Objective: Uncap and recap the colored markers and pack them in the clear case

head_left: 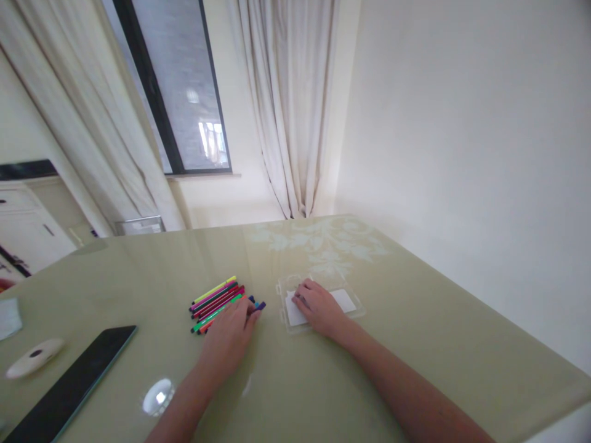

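My left hand [232, 326] lies over the near end of a row of felt-tip pens [217, 299] on the table. Its fingers and thumb are closed around some of them, and dark blue and purple ends stick out past the fingertips. How many it grips is hidden. To the right, my right hand [318, 304] rests with bent, slightly parted fingers on white paper [344, 300] inside a shallow clear plastic case [281, 307]. I see nothing held in that hand. The pens are yellow, pink, red, green, orange and other colours, lying side by side at a slant.
A pale green table [286, 394] carries a black tablet-like slab [76, 381], a white oval object [36, 358] and a clear dome-shaped object [158, 397] close to my left forearm. A whitish item [9, 318] sits at the left edge. A wall [484, 154] borders the right side.
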A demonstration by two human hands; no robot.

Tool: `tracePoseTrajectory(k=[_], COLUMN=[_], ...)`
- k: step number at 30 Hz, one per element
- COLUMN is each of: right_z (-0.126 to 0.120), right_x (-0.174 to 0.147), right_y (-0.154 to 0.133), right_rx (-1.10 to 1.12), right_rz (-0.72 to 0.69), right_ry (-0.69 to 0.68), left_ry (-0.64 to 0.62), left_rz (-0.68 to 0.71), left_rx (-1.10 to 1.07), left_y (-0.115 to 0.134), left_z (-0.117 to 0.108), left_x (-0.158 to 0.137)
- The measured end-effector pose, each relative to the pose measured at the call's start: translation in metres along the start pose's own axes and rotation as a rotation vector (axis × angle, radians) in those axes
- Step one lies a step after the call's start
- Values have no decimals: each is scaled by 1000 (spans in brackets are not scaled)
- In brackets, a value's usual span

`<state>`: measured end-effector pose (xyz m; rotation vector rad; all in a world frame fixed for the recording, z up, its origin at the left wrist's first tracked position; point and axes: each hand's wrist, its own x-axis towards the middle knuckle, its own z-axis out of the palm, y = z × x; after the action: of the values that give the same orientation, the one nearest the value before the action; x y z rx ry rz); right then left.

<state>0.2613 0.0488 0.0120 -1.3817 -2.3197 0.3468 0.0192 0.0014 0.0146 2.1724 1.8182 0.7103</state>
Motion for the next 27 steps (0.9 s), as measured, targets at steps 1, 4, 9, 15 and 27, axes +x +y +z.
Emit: tracePoseTrajectory(k=[1,4,9,15,27], right_z=[0,-2,-2,8,9], right_x=[0,-1,-3,-1,5], right_y=[-2,-11,-31,-29,-21], right_rx=[20,131,545,902,1317], right_rz=[17,41,-82,11,171], right_ry=[29,149,112,84,151], left_ry=[16,67,150,178,127], left_rz=[-28,-72,38,116,9], left_rx=[-85,-313,-527,-550,-598], left_y=[5,23,47,43,48], left_z=[2,10,16,20,19], left_x=[0,-4,-10,-10,-13])
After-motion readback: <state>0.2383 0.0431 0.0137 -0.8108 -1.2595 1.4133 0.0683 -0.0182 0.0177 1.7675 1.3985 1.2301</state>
